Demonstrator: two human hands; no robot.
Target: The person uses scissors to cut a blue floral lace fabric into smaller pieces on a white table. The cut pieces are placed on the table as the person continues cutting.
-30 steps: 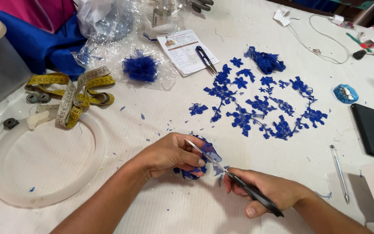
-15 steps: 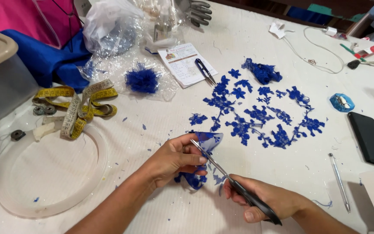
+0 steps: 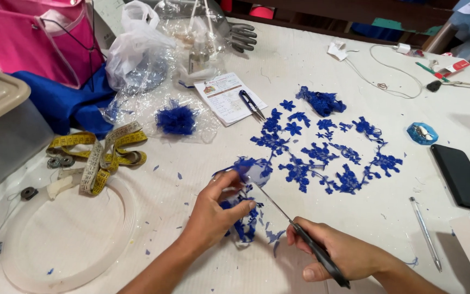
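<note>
Right hand [image 3: 344, 253], nearest the camera, is closed around the dark handles of a pair of scissors [image 3: 295, 231]; the thin blades run up and left and end at the lace piece [image 3: 243, 204]. Left hand [image 3: 216, 209], just left of the scissors, pinches that blue lace piece between thumb and fingers, lifting its upper edge off the white table [image 3: 191, 163]; the lower part of the piece lies on the table under the hand. Small blue offcuts are scattered close around the lace piece. Left of it, a pale round tray [image 3: 66, 239] with a yellow tape measure [image 3: 101, 155] at its far edge. Right of it, a silver pen [image 3: 425, 233] and, farther out, a black phone [image 3: 462, 177]. Beyond the lace piece, cut blue lace motifs [image 3: 322, 149] are laid out flat in a loose ring. Farther still, small thread snips [image 3: 252, 104] lie on a printed paper [image 3: 225, 98], beside a blue tuft on clear plastic [image 3: 176, 120].
</note>
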